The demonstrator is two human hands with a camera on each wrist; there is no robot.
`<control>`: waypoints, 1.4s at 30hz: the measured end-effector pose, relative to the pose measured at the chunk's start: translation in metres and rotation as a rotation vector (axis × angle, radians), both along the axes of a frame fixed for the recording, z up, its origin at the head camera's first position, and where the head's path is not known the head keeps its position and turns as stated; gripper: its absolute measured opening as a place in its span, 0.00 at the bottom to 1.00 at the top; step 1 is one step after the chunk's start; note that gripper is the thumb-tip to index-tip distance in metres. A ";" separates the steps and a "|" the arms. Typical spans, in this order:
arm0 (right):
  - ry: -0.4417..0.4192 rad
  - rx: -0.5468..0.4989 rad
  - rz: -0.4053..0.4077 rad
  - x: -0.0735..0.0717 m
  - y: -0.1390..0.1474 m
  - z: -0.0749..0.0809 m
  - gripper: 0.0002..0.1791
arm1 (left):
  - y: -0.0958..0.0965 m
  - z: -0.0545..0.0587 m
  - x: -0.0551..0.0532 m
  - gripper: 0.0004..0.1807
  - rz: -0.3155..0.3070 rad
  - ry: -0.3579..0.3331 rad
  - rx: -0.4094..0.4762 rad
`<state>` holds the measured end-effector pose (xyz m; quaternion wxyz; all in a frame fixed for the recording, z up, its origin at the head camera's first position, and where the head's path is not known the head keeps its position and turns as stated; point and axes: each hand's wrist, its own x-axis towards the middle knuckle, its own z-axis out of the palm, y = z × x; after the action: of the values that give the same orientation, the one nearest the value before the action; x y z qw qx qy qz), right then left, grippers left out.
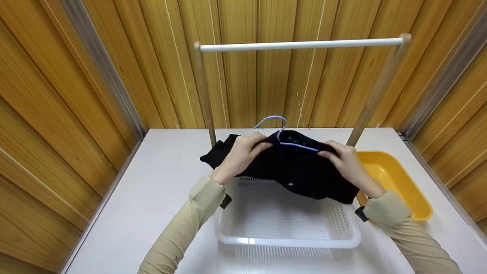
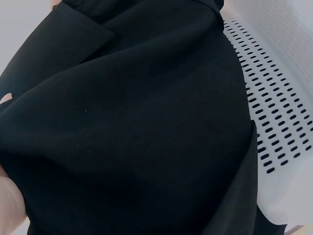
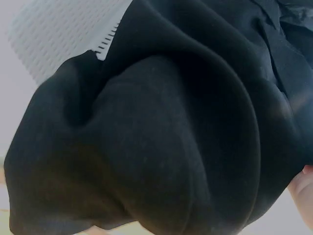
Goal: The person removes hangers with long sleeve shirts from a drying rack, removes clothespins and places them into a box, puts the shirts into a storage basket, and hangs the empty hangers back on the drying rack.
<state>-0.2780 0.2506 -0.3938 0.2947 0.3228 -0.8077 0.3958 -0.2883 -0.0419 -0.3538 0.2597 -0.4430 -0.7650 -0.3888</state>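
A black shirt [image 1: 304,171] with a small shiny button is held up over the white basket. Its fabric fills most of both wrist views. From its neck opening rises the hook of a light blue hanger [image 1: 298,145], one arm of which lies along the opening on the right. My left hand [image 1: 241,154] pinches the shirt by its upper edge, left of the hook. At the right shoulder my right hand [image 1: 346,163] grips the cloth, its thumb right at the end of the hanger's visible arm. The hanger's other arm is hidden by the cloth.
The white perforated basket [image 1: 287,241] stands on the white table [image 1: 152,190] beneath the shirt. To its right is a yellow tray [image 1: 403,182]. Behind stands a rack with a white rail [image 1: 300,45] on wooden posts, before a wood-panelled wall.
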 end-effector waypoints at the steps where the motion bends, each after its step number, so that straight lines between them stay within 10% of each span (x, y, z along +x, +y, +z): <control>1: -0.001 -0.002 0.001 0.001 0.001 0.001 0.11 | -0.001 0.000 0.000 0.06 -0.002 -0.006 0.002; 29: -0.085 -0.160 0.099 0.019 0.014 0.017 0.20 | -0.005 0.006 0.000 0.06 0.039 -0.135 0.052; 42: -0.039 -0.238 -0.112 0.034 0.005 0.020 0.23 | -0.006 0.004 -0.002 0.06 0.047 -0.147 0.074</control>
<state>-0.2436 0.2560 -0.3743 0.3367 0.2322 -0.7774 0.4778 -0.2903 -0.0481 -0.3493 0.2281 -0.3850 -0.7773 -0.4422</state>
